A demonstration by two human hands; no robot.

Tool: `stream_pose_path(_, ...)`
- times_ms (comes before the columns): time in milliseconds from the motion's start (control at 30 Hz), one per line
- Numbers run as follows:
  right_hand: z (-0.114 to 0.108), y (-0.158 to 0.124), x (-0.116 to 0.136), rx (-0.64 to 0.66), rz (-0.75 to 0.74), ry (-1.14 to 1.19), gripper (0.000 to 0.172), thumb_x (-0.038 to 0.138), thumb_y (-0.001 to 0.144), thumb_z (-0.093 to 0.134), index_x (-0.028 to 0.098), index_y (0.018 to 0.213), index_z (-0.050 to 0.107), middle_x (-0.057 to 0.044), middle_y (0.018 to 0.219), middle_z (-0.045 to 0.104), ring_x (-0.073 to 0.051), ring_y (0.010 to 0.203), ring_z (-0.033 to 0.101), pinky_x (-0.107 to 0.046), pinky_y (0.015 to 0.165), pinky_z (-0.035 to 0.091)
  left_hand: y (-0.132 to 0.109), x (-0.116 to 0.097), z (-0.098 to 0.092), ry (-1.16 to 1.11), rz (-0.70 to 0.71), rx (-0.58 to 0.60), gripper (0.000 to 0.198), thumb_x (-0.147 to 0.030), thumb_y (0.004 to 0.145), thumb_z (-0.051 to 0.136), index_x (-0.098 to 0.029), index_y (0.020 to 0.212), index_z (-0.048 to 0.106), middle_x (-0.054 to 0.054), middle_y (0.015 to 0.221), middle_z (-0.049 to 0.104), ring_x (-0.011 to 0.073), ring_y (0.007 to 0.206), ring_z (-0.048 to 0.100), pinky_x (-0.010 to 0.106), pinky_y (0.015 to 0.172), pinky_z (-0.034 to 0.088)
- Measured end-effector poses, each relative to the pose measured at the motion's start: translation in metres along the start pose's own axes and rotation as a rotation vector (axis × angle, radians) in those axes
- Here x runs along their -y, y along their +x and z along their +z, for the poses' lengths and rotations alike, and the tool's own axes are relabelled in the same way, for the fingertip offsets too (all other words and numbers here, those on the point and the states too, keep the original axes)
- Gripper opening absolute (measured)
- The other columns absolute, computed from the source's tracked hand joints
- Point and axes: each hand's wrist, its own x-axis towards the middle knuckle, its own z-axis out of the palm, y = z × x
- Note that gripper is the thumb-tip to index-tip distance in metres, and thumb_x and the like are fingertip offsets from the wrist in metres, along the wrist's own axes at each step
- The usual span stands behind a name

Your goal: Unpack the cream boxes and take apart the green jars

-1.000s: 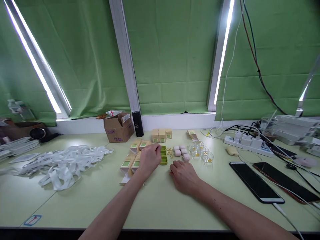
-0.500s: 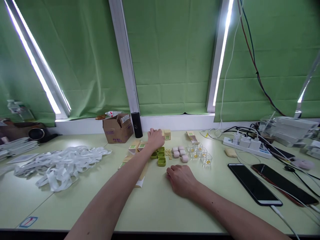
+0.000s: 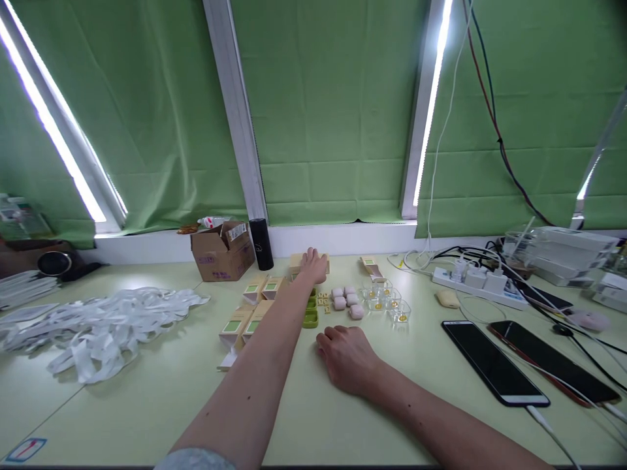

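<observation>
At the back of the table, my left hand [image 3: 313, 266] reaches over a short row of pale beige boxes [image 3: 296, 261], fingers spread across them; part of the row is hidden behind it. My right hand [image 3: 347, 359] rests on the tabletop with its fingers curled in, nothing visible in them. Beyond its knuckles lie several pinkish-white rounded cases [image 3: 356, 312] and tiny yellowish pieces [image 3: 327, 310]. Green square trays [image 3: 309, 320] are partly covered by my left forearm. Several clear plastic cups [image 3: 400, 313] with yellow centres stand to the right.
Flat beige cartons [image 3: 234, 326] lie left of my left forearm. Tangled white straps [image 3: 117, 320] spread over the left side. A cardboard box [image 3: 223, 254] and a black cylinder [image 3: 261, 245] stand at the back. Phones [image 3: 494, 362], cables and a power strip [image 3: 477, 287] occupy the right.
My left hand has shifted right along the beige boxes, uncovering a box on its left. Its fingers are more spread out. My right hand stays on the table. The view has turned slightly right.
</observation>
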Motion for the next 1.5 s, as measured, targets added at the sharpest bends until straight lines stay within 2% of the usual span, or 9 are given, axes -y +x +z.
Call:
stream_pose_path(100,-0.001,0.0,0.0,0.003,-0.004,-0.001,0.013,0.025,0.099,0.053,0.019,0.101,0.064,-0.008,0.099,0.073,-0.023,0.087,0.07,-0.03,0.062,0.038,0.0,-0.002,0.0,-0.014,0.055,-0.017,0.045,-0.016,0.082,0.061,-0.015,0.126,0.053,0.023,0.148,0.049,0.0399,0.155,0.016,0.057,0.122,0.017)
stream_pose_path(433,-0.004,0.0,0.001,0.003,-0.007,-0.012,0.014,0.024,0.099,0.052,0.018,0.1,0.064,-0.008,0.098,0.073,-0.023,0.086,0.07,-0.031,0.062,0.038,-0.014,-0.015,0.002,-0.126,0.149,-0.125,0.038,-0.006,0.084,0.056,-0.013,0.122,0.053,0.021,0.13,0.056,0.0342,0.13,0.048,0.05,0.118,0.027)
stream_pose_path(600,-0.006,-0.002,-0.005,-0.027,-0.01,0.003,0.011,0.026,0.099,0.054,0.02,0.099,0.063,-0.008,0.099,0.073,-0.022,0.086,0.069,-0.031,0.063,0.037,-0.025,-0.018,-0.014,-0.292,0.166,-0.187,0.04,-0.008,0.086,0.06,-0.017,0.124,0.049,0.016,0.127,0.059,0.0313,0.124,0.054,0.046,0.111,0.037)
stream_pose_path(767,-0.013,-0.004,-0.024,-0.254,0.014,0.059,0.018,0.023,0.101,0.048,0.019,0.107,0.064,-0.01,0.102,0.072,-0.022,0.09,0.066,-0.031,0.07,0.042,-0.049,-0.017,-0.045,-0.543,0.131,-0.286,0.035,-0.022,0.099,0.052,-0.019,0.131,0.039,0.015,0.131,0.057,0.0222,0.113,0.061,0.036,0.094,0.051)
stream_pose_path(867,-0.02,-0.005,-0.036,-0.496,0.056,0.121,0.024,0.025,0.102,0.044,0.019,0.115,0.063,-0.014,0.108,0.069,-0.026,0.099,0.064,-0.035,0.079,0.048,-0.079,-0.015,-0.058,-1.037,0.038,-0.341,0.025,-0.026,0.096,0.06,-0.02,0.116,0.047,0.009,0.114,0.062,0.0179,0.099,0.063,0.033,0.087,0.054)
stream_pose_path(1000,-0.027,-0.007,-0.044,-0.728,0.044,0.239,0.049,0.033,0.098,0.053,0.02,0.144,0.042,-0.019,0.136,0.058,-0.034,0.126,0.056,-0.046,0.096,0.053,-0.133,-0.016,-0.063,-1.326,0.001,-0.183,0.032,-0.046,0.095,0.064,-0.022,0.111,0.051,-0.001,0.086,0.063,0.0152,0.081,0.063,0.029,0.074,0.055)
stream_pose_path(1100,-0.028,-0.009,-0.043,-0.659,-0.075,0.302,0.071,0.029,0.094,0.057,0.022,0.156,0.023,-0.02,0.153,0.047,-0.034,0.129,0.056,-0.049,0.099,0.054,-0.168,-0.023,-0.059,-1.345,-0.014,-0.105,0.043,-0.056,0.09,0.069,-0.022,0.111,0.052,-0.002,0.081,0.065,0.0145,0.075,0.063,0.028,0.071,0.052)
stream_pose_path(1200,-0.025,-0.009,-0.041,-0.534,-0.115,0.351,0.075,0.026,0.093,0.057,0.024,0.158,0.019,-0.019,0.153,0.048,-0.032,0.118,0.063,-0.048,0.092,0.058,-0.186,-0.031,-0.054,-1.336,-0.06,-0.068,0.046,-0.062,0.089,0.068,-0.023,0.109,0.052,0.0,0.086,0.069,0.0168,0.081,0.066,0.029,0.073,0.051)
stream_pose_path(1500,-0.021,-0.007,-0.043,-0.567,-0.104,0.452,0.066,0.03,0.095,0.056,0.023,0.153,0.025,-0.019,0.144,0.053,-0.032,0.116,0.062,-0.049,0.091,0.058,-0.181,-0.035,-0.049,-1.69,-0.166,-0.073,0.047,-0.059,0.086,0.073,-0.022,0.111,0.058,0.007,0.099,0.072,0.0223,0.093,0.07,0.033,0.078,0.056)
